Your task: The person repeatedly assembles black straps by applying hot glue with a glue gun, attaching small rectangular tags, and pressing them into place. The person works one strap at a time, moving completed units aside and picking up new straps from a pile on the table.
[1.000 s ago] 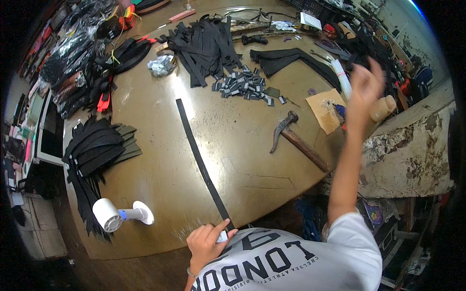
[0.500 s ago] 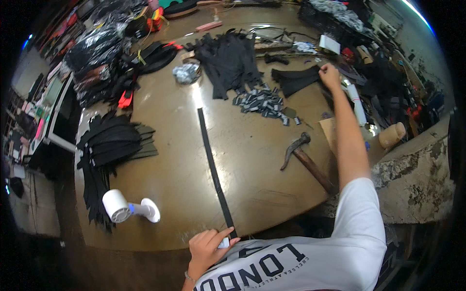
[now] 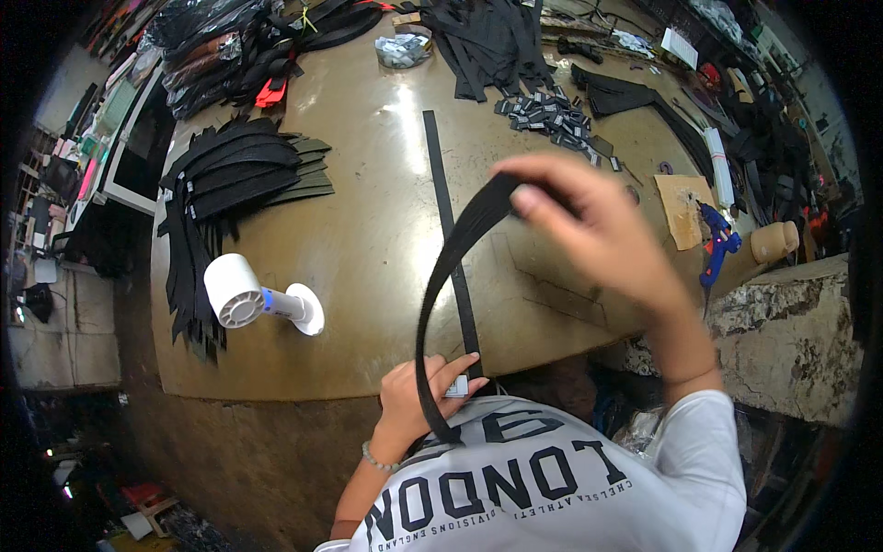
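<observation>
My right hand (image 3: pixel 589 225), somewhat blurred, is raised over the table and grips a black strap (image 3: pixel 443 267). This strap arches down to my shirt, passing in front of my left hand (image 3: pixel 414 391). At the table's near edge, the left fingers pinch the near end of a second, flat black strap (image 3: pixel 451 221), which runs straight away across the tabletop. A small white label (image 3: pixel 457 386) shows between those fingers. Small dark labels (image 3: pixel 552 118) are heaped farther off, beside a pile of black straps (image 3: pixel 492 46).
A white handheld fan (image 3: pixel 267 299) stands at left, near bundled black strips (image 3: pixel 235 175). More straps (image 3: pixel 616 92) lie at far right. A blue glue gun (image 3: pixel 717 244) rests by a cardboard piece (image 3: pixel 681 210). A clear bag (image 3: pixel 403 51) sits farther back.
My right hand has come back from the strap bundle at far right, bringing a black strap toward me. My left hand still pinches the flat strap's end. The view has tilted down.
</observation>
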Motion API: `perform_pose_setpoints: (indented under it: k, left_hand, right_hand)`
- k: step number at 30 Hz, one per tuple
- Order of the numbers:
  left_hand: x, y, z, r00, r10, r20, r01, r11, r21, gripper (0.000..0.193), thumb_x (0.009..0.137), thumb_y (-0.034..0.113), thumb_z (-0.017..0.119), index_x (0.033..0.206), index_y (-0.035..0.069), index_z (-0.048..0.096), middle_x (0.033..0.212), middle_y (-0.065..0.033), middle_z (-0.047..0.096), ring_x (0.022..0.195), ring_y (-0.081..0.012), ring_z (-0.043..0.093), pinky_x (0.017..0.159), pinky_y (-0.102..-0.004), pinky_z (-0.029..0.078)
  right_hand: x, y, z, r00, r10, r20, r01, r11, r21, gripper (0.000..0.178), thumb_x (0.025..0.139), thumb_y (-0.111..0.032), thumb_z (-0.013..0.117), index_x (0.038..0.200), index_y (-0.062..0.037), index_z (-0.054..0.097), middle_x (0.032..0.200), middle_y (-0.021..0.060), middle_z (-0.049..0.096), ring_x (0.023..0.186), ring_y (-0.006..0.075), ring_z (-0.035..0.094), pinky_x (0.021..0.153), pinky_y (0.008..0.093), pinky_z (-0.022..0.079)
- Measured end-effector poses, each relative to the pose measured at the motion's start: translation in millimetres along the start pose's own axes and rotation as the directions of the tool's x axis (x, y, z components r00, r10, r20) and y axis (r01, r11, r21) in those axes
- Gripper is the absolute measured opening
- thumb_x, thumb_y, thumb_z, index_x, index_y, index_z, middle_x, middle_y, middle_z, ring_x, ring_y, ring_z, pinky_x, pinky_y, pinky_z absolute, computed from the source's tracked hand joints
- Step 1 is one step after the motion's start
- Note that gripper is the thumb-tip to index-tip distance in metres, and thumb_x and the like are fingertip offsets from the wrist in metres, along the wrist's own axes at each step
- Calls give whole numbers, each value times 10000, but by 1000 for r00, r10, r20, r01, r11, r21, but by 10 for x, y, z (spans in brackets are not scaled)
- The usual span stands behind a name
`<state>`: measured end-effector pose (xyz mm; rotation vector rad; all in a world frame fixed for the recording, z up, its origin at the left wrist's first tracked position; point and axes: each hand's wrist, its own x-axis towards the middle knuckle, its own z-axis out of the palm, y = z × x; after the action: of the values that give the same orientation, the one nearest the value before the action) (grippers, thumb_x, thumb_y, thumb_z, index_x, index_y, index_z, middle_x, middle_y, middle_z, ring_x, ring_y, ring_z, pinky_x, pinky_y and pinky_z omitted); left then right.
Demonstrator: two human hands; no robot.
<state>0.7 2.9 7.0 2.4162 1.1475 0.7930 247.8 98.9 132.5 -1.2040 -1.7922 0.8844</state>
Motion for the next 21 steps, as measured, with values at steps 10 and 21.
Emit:
perform_pose_setpoints:
  k: [10,21]
  left_hand:
    - [25,33,-61,1000,27,-16,-27,1000,10,342,764,371,780,1039,171,735,643,12,474,557,-149,519,501,-294,412]
    - [38,37,-40,999,23,-42,-23,1000,-1,352,705,344,827,1006,182,742,608,-9,453,512,-181,493,474,-315,377]
  right_hand:
    - [-373,676,1048,978,-31,-208,-41,941,-335,208,911,-120,625,1105,-46,633,1036,122,641,1002,303,587,881,399,422]
    - [-354,725,1107,976,-55,-210,-33,918,-394,202,890,-98,654,1077,-25,644,1015,117,638,963,303,603,850,376,446]
